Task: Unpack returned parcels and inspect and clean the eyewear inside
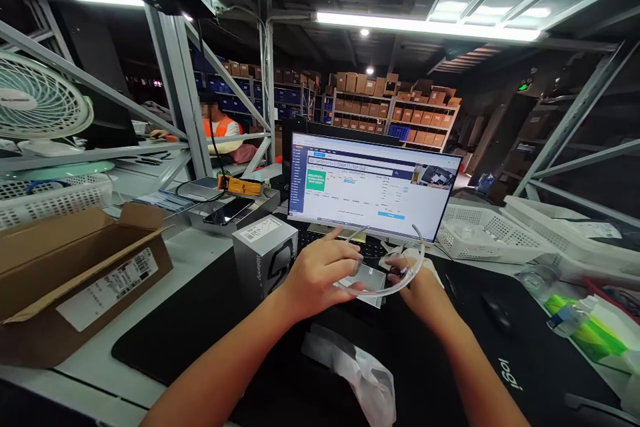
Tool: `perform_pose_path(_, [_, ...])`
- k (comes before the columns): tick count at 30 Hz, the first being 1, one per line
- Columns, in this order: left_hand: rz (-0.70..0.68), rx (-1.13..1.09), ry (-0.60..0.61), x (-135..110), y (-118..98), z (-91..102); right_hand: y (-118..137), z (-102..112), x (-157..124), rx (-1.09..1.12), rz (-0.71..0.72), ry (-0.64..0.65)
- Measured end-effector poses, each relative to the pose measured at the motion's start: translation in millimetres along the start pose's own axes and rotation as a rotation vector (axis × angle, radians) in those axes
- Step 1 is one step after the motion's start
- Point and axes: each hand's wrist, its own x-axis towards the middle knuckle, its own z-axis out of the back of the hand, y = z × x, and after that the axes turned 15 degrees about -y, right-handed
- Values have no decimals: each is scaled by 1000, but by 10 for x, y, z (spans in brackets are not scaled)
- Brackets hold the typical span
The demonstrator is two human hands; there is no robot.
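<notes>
My left hand (320, 273) and my right hand (417, 283) are both closed on a pair of clear plastic glasses (395, 273), held above a black desk mat (200, 320) in front of the monitor (373, 187). The left fingers pinch one end of the frame, the right fingers grip the other end. A small flat silver packet (369, 281) lies under the glasses. A grey product box (265, 257) stands upright just left of my left hand. An empty clear plastic bag (357, 373) lies on the mat between my forearms.
An open cardboard box (75, 273) sits at left. A phone (227, 211) and an orange device (240, 185) lie behind the grey box. White baskets (480, 233) and a black mouse (497, 313) are at right. A person in an orange vest (220, 127) sits behind the racking.
</notes>
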Motion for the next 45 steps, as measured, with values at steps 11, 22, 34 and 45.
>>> perform_pose_path(11, [543, -280, -215, -56, -428, -143, 653, -74, -56, 47, 597, -250])
perform_pose_path(22, [1034, -443, 66, -63, -269, -53, 593, 250, -49, -319, 627, -577])
perform_pose_path(34, [571, 250, 242, 66, -213, 108, 277, 501, -272, -232, 304, -556])
perform_pose_path(45, [490, -94, 330, -82, -238, -124, 525, 540, -417, -149, 347, -425])
